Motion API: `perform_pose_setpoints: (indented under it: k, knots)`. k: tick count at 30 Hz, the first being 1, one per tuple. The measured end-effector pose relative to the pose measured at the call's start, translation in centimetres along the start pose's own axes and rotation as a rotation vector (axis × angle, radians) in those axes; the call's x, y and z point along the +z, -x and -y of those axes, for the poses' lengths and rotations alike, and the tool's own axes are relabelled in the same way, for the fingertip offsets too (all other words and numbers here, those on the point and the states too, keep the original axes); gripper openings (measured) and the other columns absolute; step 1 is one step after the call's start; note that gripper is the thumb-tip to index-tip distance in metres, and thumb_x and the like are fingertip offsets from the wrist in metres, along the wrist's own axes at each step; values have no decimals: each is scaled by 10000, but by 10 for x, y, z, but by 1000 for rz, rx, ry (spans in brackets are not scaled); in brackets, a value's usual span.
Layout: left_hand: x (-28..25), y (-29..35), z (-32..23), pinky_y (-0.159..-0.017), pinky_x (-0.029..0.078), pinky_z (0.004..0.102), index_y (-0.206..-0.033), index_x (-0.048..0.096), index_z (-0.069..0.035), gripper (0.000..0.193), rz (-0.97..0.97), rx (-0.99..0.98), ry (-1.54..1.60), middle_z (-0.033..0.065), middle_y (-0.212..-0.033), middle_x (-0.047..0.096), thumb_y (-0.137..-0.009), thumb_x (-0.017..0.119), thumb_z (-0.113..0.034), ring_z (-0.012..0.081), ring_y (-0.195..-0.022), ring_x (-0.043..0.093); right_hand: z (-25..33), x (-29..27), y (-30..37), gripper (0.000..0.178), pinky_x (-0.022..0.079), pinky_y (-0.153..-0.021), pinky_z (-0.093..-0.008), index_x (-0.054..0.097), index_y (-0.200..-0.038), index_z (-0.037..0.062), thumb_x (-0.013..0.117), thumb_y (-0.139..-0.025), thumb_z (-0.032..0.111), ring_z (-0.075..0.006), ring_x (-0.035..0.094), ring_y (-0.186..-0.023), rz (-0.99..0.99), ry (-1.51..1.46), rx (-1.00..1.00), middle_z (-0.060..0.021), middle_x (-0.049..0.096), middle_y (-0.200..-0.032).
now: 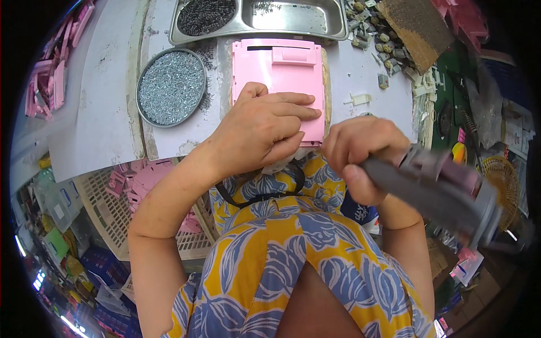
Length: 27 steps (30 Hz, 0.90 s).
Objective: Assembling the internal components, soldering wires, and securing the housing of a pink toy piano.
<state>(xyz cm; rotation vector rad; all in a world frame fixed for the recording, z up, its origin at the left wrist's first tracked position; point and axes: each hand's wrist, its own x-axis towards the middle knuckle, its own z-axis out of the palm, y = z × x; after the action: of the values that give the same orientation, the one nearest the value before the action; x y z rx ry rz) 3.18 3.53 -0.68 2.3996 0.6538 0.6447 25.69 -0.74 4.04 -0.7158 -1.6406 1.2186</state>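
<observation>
A pink plastic panel (253, 65) with a slot and a raised block along its far edge lies on the table in front of me. My left hand (270, 124) rests flat across its near half, fingers stretched to the right. To the right of the panel's near corner, my right hand (366, 149) is wrapped round the handle of a dark grey power tool, which looks like a cordless screwdriver (437, 194). It is smeared by motion and held apart from the panel; its tip is not discernible. Left of the panel stands a round dish (140, 101) of small silver screws.
Behind the panel is a steel tray (239, 31) with black screws. Small motors (386, 48), brown cardboard (417, 31) and a white plastic part (359, 99) lie at right. A basket (104, 217) of pink parts stands below the table's left side; more pink pieces (53, 79) lie far left.
</observation>
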Motion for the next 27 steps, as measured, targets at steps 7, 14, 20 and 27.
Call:
perform_pose_setpoints:
  k: [7,14,20,27]
  knots:
    - [-6,0,-7,-933,355,446,-975,679,-101,83,9,-86,91,32,-1169,731,-912,685,-154,194,-1244,627,11,3,-10,310,441,-515,-296,541,-1034,117,766,-881,266,-132,505,-510,-84,-236,46,22,514,-606]
    - [16,-4,-28,-1128,289,541,-1036,703,-112,169,-204,-86,144,15,-1054,748,-874,750,-114,181,-1062,710,32,1,-30,356,423,-443,-276,499,-1042,186,768,-878,351,-88,469,-430,-170,-344,-118,73,477,-567]
    - [21,0,-32,-1125,317,576,-1006,689,-111,164,-281,-99,-22,32,-1011,720,-853,743,-137,208,-1015,688,24,-1,-35,324,407,-457,-289,499,-1057,144,740,-891,282,-114,473,-474,-103,-369,-119,40,491,-594]
    - [-63,33,43,-957,392,484,-931,717,-78,102,-589,-647,-245,62,-1040,702,-855,730,-145,267,-1032,640,-16,-24,-51,286,431,-520,-316,465,-1056,58,683,-913,176,-150,486,-549,-210,-283,-142,-42,508,-628]
